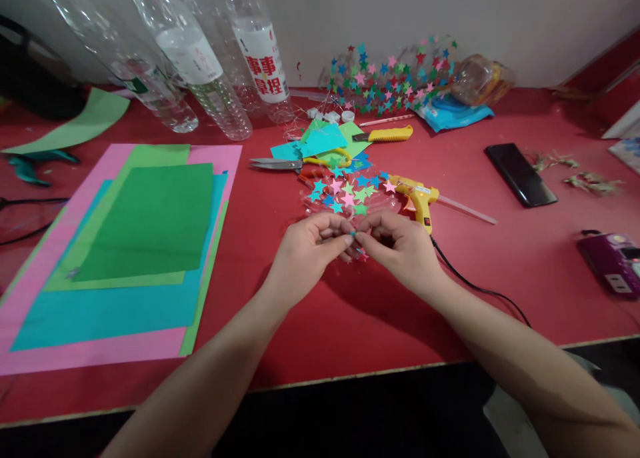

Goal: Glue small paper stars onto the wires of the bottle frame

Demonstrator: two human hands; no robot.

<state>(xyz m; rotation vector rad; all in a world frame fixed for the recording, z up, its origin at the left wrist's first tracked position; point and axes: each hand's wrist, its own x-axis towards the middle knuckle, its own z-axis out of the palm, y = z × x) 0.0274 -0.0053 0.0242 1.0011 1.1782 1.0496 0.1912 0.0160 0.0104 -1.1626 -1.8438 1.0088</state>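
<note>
Being pinched by the left hand and right hand, one small teal piece is held, each grip pressed nearly together; beyond, one pair of scissors is seen leftward, one glue gun rightward.

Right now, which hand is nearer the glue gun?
Right. The right hand is just below the glue gun in the picture; the left hand is farther off, down to its left.

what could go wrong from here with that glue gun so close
The yellow glue gun lies just beyond the right hand; if hot, a touch might burn. Its cord runs beside the right forearm and could snag. The tiny teal piece held between that hand and the left hand might slip.
</note>
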